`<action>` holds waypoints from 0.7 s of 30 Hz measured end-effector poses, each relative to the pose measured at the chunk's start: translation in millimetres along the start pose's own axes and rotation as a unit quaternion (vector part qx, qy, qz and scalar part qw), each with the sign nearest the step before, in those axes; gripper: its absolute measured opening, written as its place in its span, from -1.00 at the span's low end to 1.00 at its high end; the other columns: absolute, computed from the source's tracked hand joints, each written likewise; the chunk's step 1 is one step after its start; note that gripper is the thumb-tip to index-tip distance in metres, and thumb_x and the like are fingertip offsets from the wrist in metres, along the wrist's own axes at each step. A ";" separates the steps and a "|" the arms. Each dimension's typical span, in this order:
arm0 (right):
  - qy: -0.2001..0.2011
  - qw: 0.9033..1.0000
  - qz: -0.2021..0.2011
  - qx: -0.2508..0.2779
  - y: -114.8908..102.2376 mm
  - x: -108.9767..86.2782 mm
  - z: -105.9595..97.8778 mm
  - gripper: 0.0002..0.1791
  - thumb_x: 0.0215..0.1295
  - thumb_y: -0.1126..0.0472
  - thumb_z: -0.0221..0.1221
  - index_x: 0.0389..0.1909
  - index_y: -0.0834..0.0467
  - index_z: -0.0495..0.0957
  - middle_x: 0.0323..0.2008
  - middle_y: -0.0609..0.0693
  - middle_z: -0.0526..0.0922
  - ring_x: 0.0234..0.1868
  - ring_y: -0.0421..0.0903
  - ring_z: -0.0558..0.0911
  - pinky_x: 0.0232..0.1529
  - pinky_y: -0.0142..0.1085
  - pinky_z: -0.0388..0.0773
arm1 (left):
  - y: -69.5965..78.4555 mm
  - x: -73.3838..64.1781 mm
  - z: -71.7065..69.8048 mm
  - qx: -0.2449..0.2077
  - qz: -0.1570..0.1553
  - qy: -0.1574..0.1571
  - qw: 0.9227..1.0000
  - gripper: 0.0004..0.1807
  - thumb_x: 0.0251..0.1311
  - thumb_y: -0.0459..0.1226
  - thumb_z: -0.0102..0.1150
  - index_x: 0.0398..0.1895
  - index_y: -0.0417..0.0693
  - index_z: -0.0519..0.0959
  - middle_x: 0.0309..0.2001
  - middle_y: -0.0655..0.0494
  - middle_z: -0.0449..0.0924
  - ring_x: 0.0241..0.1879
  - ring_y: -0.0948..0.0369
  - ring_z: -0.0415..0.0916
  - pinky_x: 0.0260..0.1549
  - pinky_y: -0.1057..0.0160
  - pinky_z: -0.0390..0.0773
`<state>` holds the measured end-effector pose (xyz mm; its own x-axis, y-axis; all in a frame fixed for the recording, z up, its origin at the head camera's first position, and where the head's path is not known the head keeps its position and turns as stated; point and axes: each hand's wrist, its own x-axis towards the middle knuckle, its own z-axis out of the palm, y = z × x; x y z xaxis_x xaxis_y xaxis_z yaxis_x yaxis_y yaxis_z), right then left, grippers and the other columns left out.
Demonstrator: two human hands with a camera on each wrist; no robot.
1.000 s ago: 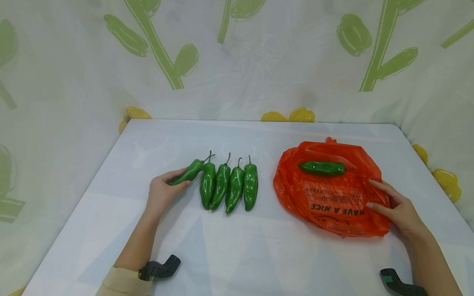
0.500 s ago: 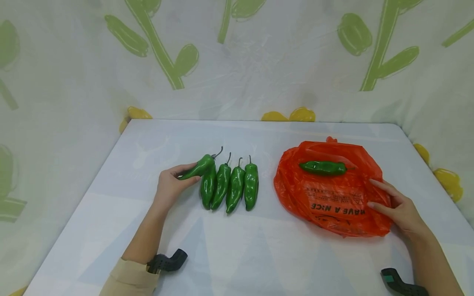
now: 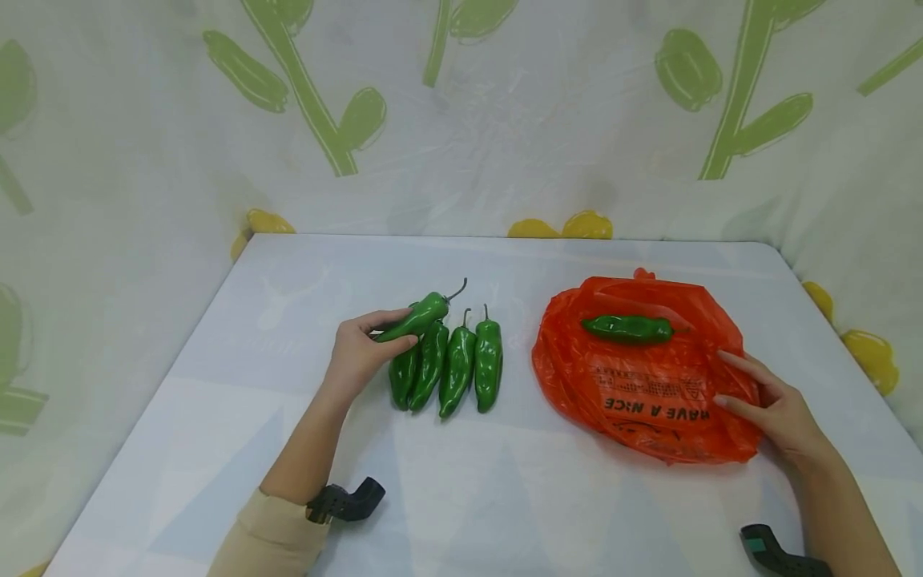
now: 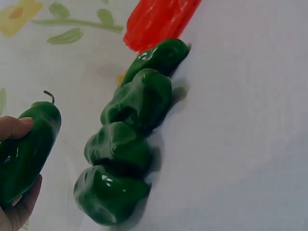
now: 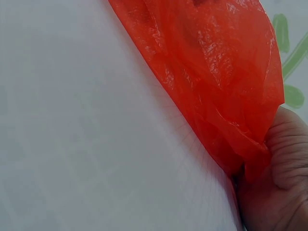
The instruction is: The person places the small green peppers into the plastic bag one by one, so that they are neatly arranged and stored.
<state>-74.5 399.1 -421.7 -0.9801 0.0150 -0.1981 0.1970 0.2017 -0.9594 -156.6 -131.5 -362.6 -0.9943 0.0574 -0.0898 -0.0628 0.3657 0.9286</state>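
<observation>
My left hand [image 3: 360, 353] pinches a green chili pepper [image 3: 424, 314] between thumb and fingers, its stem pointing up and to the right. In the head view this pepper overlaps the tops of the two leftmost peppers of a row of several green chili peppers [image 3: 457, 369] on the table. The left wrist view shows the held pepper [image 4: 36, 144] apart from the row [image 4: 137, 98]. On the right, my right hand [image 3: 782, 413] rests on the edge of a red plastic bag [image 3: 649, 385], thumb and forefinger spread over it. Another green chili pepper [image 3: 627, 328] lies across the bag.
The pale table [image 3: 461, 497] carries both the row and the bag, with a bare strip of its top between them. A cloth wall [image 3: 505, 144] with green plant prints rises behind its far edge. Black wrist devices [image 3: 346, 501] are worn on both wrists.
My left hand has carried its chili pepper right and slightly away from me, from the row's left end to over its two leftmost peppers. The right hand and bag have stayed put.
</observation>
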 end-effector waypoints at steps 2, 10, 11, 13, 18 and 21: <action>0.001 1.000 -0.002 -0.008 0.0 0.2 0.3 -0.29 0.33 0.29 0.11 0.44 -0.14 0.12 0.47 -0.34 -0.12 0.34 -0.39 0.01 -0.22 -0.61 0.51 | 3.7 0.3 3.4 -0.004 -0.002 -0.004 1.000 -0.52 0.02 -0.27 0.37 0.09 0.02 0.60 0.09 -0.03 0.53 0.03 0.09 0.45 -0.09 0.23 0.55; -0.005 1.000 -0.011 -0.008 -0.9 0.5 1.2 -0.29 0.33 0.31 0.10 0.44 -0.12 0.12 0.47 -0.32 -0.12 0.24 -0.49 0.09 -0.21 -0.60 0.52 | 12.8 2.4 17.2 -0.014 0.014 -0.020 1.000 -0.53 0.02 -0.29 0.36 0.08 0.03 0.61 0.17 -0.02 0.48 0.11 0.06 0.45 -0.05 0.12 0.57; -0.005 1.000 -0.011 -0.009 -0.9 0.4 1.2 -0.29 0.33 0.31 0.10 0.44 -0.12 0.12 0.47 -0.32 -0.12 0.25 -0.49 0.09 -0.22 -0.60 0.52 | 13.8 2.8 19.1 -0.014 0.017 -0.021 1.000 -0.54 0.02 -0.29 0.37 0.08 0.04 0.61 0.18 -0.01 0.48 0.11 0.06 0.45 -0.04 0.10 0.56; -0.006 1.000 -0.011 -0.006 -1.0 0.2 1.4 -0.29 0.33 0.31 0.10 0.44 -0.12 0.12 0.47 -0.33 -0.12 0.23 -0.50 0.10 -0.22 -0.59 0.52 | 16.3 3.3 22.8 -0.013 0.021 -0.023 0.999 -0.54 0.01 -0.28 0.37 0.07 0.05 0.61 0.18 0.01 0.49 0.11 0.07 0.46 -0.02 0.09 0.55; -0.008 1.000 -0.015 0.003 -0.7 0.5 1.4 -0.29 0.32 0.33 0.10 0.44 -0.11 0.13 0.47 -0.32 -0.09 0.13 -0.55 0.16 -0.22 -0.59 0.53 | 22.0 5.0 32.4 -0.014 0.033 -0.038 0.999 -0.55 0.01 -0.29 0.37 0.05 0.06 0.63 0.12 0.04 0.54 0.08 0.09 0.48 -0.03 0.12 0.56; -0.005 1.000 -0.013 -0.001 -0.6 0.3 0.8 -0.29 0.32 0.32 0.10 0.44 -0.11 0.13 0.46 -0.33 -0.08 0.13 -0.55 0.16 -0.22 -0.60 0.52 | 24.6 5.7 38.5 -0.015 0.041 -0.052 0.998 -0.56 0.00 -0.29 0.38 0.04 0.06 0.63 0.09 0.04 0.55 0.05 0.09 0.48 -0.08 0.15 0.58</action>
<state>-74.9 398.2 -421.4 -0.9846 -0.0009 -0.1748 0.1710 0.2034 -0.9641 -160.4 -86.4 -354.1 -0.9821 0.1824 -0.0475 0.0153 0.3285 0.9444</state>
